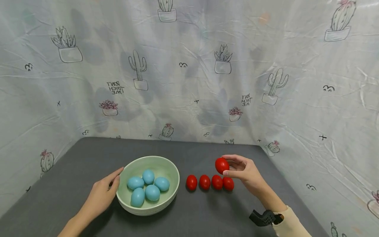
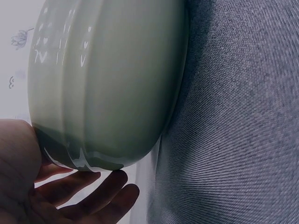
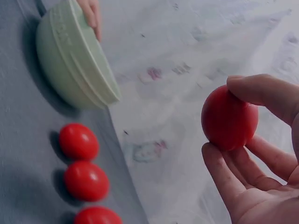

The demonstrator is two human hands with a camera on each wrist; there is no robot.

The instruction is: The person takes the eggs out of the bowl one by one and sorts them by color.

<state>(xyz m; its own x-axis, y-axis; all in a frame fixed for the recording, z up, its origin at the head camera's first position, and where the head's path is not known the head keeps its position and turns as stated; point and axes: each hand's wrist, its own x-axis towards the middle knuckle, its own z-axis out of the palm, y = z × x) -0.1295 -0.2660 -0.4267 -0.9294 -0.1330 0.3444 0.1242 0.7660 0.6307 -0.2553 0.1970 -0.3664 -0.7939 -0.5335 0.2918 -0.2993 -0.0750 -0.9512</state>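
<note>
A pale green bowl (image 1: 147,210) stands left of centre with several light blue eggs (image 1: 152,192) inside. My left hand (image 1: 102,194) holds the bowl's left side, thumb at the rim and fingertips (image 2: 120,177) against the outer wall. My right hand (image 1: 247,171) pinches a red egg (image 1: 221,165) between thumb and fingers, raised above the table. Nothing else touches this egg (image 3: 229,119) in the right wrist view. Below it, several more red eggs (image 1: 205,182) lie in a row right of the bowl.
The dark grey table (image 1: 195,217) carries the bowl and the row of eggs. A pale curtain (image 1: 189,98) printed with potted cacti hangs behind the table and along both sides. A black band (image 1: 262,218) is on the right wrist.
</note>
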